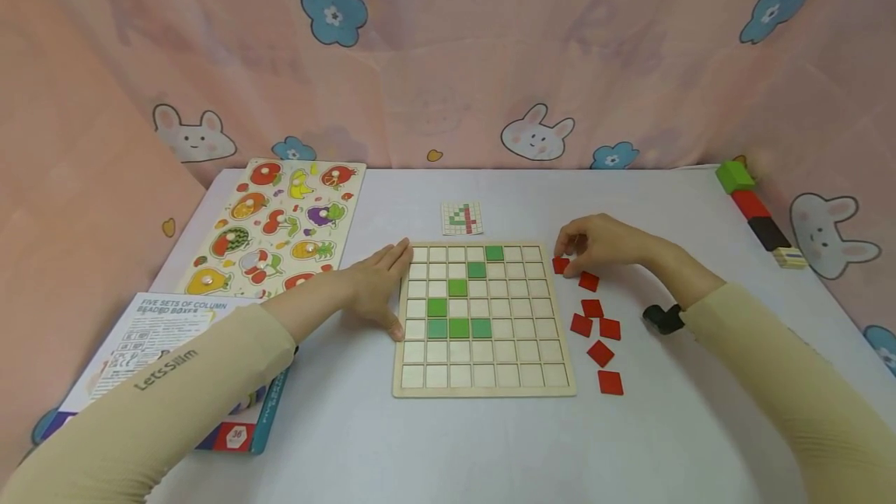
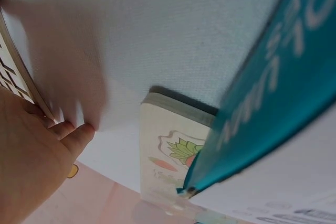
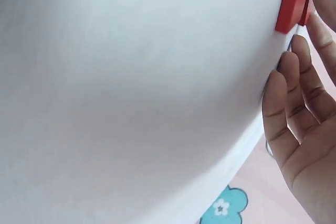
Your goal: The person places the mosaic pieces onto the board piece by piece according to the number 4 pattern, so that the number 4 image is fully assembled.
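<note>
A white-faced printed box with a teal side lies nearest, at lower left under the left sleeve. Next comes a pale wooden grid board, nearly square with no clear long axis, its edges squared to the person. Seven green square tiles sit in its cells: a diagonal running from far right to near left, then a level row of three. Just right of the board, seven thin red square tiles lie in a loose file, its long axis pointing away and slightly left; one is turned corner-first. The left hand rests along the board's left edge, thumb spread wide from the fingers. The right hand holds the farthest red tile in a narrow pinch of thumb and forefinger, other fingers loosely bent. Beyond the board stands out a small patterned card; farther left, a fruit puzzle board slants away to the right
</note>
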The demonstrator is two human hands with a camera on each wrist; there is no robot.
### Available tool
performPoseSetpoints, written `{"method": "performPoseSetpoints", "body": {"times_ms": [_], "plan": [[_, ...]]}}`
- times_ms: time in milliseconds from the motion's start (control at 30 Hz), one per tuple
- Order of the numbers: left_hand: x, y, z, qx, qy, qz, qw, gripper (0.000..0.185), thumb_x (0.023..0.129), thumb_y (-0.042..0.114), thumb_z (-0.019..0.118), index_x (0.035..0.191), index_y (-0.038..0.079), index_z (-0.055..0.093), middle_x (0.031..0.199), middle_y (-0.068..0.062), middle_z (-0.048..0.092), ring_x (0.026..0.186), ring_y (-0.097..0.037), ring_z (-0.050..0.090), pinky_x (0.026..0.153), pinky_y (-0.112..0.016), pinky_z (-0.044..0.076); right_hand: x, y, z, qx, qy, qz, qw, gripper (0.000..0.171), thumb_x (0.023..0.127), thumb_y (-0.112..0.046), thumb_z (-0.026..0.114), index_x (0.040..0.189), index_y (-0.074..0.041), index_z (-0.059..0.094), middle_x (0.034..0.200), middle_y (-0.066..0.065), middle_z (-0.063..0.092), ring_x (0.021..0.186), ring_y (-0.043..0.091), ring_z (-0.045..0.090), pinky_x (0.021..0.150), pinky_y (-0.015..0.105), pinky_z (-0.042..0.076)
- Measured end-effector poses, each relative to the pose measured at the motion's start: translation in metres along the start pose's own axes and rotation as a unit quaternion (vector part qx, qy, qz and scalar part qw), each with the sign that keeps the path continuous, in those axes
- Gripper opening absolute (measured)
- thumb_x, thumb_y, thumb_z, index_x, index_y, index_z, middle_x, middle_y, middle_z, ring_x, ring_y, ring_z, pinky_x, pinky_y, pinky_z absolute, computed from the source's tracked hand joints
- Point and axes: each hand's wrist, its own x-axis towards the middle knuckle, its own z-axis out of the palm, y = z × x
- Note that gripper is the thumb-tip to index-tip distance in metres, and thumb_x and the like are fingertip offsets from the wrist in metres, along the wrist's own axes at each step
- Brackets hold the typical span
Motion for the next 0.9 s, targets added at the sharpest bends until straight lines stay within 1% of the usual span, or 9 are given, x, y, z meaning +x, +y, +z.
{"method": "performPoseSetpoints", "body": {"times_ms": [133,233,300,367,433,500,567,767,900], "plan": [[-0.001,0.001,-0.001,-0.004,0.001,0.001,1.0000,0.136,0.069,0.058,0.082,0.157,-0.003,-0.003,0.167,-0.021,-0.011,0.156,-0.042,-0.002,0.128,-0.051,0.013,0.003,-0.002,0.001,0.005,-0.005,-0.009,1.000,0.019,0.078,-0.019,0.082,0.091,-0.018,0.069,0.087,-0.001,0.065,0.084,0.018,0.057,0.075,0.028,0.051],[-0.002,0.001,-0.001,-0.005,0.002,0.001,1.0000,0.136,0.069,0.058,0.082,0.157,-0.003,-0.003,0.167,-0.021,-0.011,0.156,-0.042,-0.002,0.128,-0.051,0.013,0.005,-0.004,-0.001,0.004,0.001,-0.017,1.000,0.015,0.080,-0.014,0.080,0.088,-0.016,0.067,0.081,0.000,0.064,0.079,0.018,0.056,0.071,0.028,0.050],[-0.001,0.001,-0.001,-0.005,0.002,0.000,1.0000,0.137,0.069,0.058,0.082,0.157,-0.003,-0.003,0.167,-0.021,-0.011,0.156,-0.042,-0.002,0.128,-0.051,0.013,0.006,-0.008,-0.004,0.007,0.015,-0.020,1.000,0.011,0.083,-0.012,0.077,0.088,-0.015,0.067,0.079,0.001,0.063,0.078,0.018,0.055,0.070,0.027,0.049],[-0.002,0.001,-0.001,-0.006,0.001,0.000,1.0000,0.137,0.069,0.057,0.082,0.157,-0.003,-0.004,0.167,-0.021,-0.011,0.156,-0.041,-0.002,0.128,-0.051,0.013,0.008,-0.013,-0.006,0.015,0.040,-0.023,0.999,0.008,0.086,-0.011,0.073,0.092,-0.013,0.068,0.081,0.003,0.064,0.078,0.018,0.055,0.068,0.026,0.048],[-0.002,0.001,-0.001,-0.006,0.000,-0.001,1.0000,0.137,0.069,0.057,0.082,0.157,-0.003,-0.004,0.167,-0.021,-0.012,0.156,-0.041,-0.002,0.128,-0.051,0.013,0.011,-0.021,-0.006,0.027,0.065,-0.023,0.997,0.009,0.089,-0.010,0.070,0.098,-0.011,0.069,0.085,0.005,0.065,0.080,0.019,0.055,0.068,0.026,0.048],[-0.002,0.001,-0.001,-0.006,0.000,-0.002,1.0000,0.137,0.069,0.057,0.082,0.157,-0.003,-0.004,0.167,-0.021,-0.012,0.156,-0.041,-0.002,0.128,-0.051,0.013,0.015,-0.030,-0.005,0.045,0.078,-0.022,0.996,0.012,0.090,-0.010,0.068,0.102,-0.010,0.069,0.087,0.007,0.065,0.080,0.020,0.055,0.068,0.025,0.048],[-0.001,0.001,-0.001,-0.005,0.000,-0.002,1.0000,0.137,0.069,0.058,0.082,0.157,-0.003,-0.004,0.167,-0.021,-0.012,0.156,-0.041,-0.002,0.128,-0.051,0.013,0.019,-0.041,-0.001,0.060,0.074,-0.027,0.995,0.013,0.090,-0.011,0.068,0.103,-0.010,0.070,0.087,0.007,0.066,0.081,0.020,0.056,0.068,0.026,0.048],[0.000,0.000,0.000,-0.004,0.002,-0.002,1.0000,0.137,0.069,0.059,0.081,0.157,-0.003,-0.004,0.166,-0.021,-0.012,0.156,-0.042,-0.002,0.127,-0.053,0.014,0.032,-0.068,0.018,0.069,0.044,-0.064,0.995,0.007,0.087,-0.014,0.074,0.093,-0.013,0.073,0.081,0.002,0.069,0.078,0.015,0.058,0.071,0.025,0.049],[0.000,0.000,0.000,-0.001,0.000,-0.004,1.0000,0.138,0.069,0.059,0.081,0.157,-0.002,-0.005,0.166,-0.019,-0.013,0.156,-0.041,-0.004,0.127,-0.052,0.014,0.036,-0.078,0.028,0.067,0.044,-0.056,0.995,0.005,0.084,-0.013,0.078,0.087,-0.013,0.073,0.078,0.001,0.072,0.074,0.013,0.061,0.070,0.026,0.049]]}}
